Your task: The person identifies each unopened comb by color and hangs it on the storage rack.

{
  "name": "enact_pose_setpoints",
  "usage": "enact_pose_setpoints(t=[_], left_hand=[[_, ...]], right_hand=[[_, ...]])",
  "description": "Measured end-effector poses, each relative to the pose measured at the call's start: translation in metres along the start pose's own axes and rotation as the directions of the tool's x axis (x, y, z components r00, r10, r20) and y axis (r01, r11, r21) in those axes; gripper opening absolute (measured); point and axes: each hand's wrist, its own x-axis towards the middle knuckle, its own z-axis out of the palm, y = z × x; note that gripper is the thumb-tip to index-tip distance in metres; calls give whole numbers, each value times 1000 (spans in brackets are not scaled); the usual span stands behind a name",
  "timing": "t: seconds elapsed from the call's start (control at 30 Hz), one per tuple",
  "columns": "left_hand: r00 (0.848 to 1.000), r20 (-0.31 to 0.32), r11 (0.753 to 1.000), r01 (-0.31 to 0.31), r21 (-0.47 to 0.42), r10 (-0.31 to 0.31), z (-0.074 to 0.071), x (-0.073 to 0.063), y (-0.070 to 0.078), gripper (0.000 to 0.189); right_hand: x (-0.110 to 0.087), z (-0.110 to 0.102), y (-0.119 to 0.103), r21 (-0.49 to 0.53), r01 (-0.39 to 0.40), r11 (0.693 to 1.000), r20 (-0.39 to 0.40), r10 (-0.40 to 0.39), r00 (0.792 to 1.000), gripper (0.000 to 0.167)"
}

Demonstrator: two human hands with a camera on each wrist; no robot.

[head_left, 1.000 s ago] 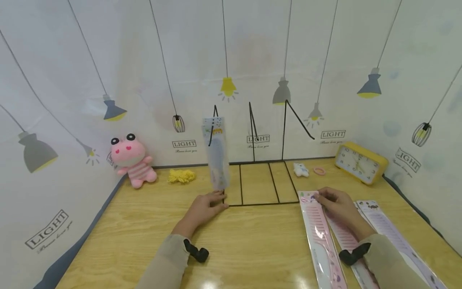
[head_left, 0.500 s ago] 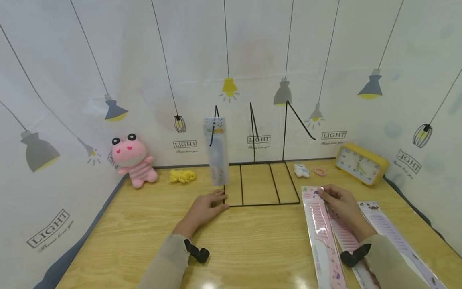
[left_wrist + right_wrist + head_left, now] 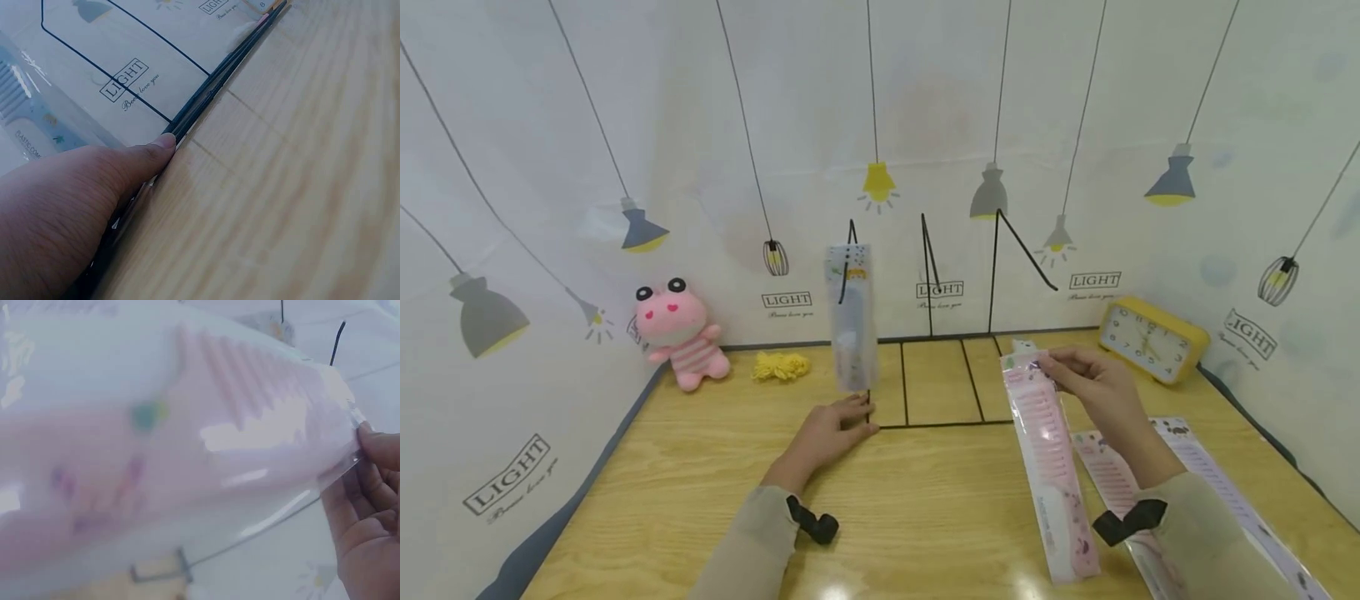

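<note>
Fingers of the right hand (image 3: 1096,392) pinch the printed top edge of a pink comb in clear packaging (image 3: 1048,467), slanting just before the right end of the black wire rack (image 3: 940,425); whether its lower end touches anything is unclear. The left hand (image 3: 827,433) grasps nothing: its fingers, extended, rest against the rack's front left corner. Good handling here probably means pinching only the package's edge, letting the slick sleeve hang straight, and pressing lightly enough that the rack neither slides nor tips. A packaged blue comb (image 3: 852,333) hangs from the leftmost hook. On the wood-grain worktop (image 3: 940,508) lie another pink comb (image 3: 1108,477) and a purple comb (image 3: 1216,483); farther back stand a pink plush toy (image 3: 681,337) and yellow alarm clock (image 3: 1153,342), before a lamp-printed backdrop (image 3: 925,108).
</note>
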Motion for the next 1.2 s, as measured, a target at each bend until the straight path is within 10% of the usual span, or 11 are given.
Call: enact_pose_setpoints(t=[0.7,1.2], left_hand=[[1000,-11,1000,-8,25,9,0,4,-2,49],[1000,-8,1000,12,19,-12,-2,0,1,49]], right_hand=[[39,66,-120,-3,165,986,-56,-165,985,30],[55,84,-114,-22,188,982,-39,-189,981,27]])
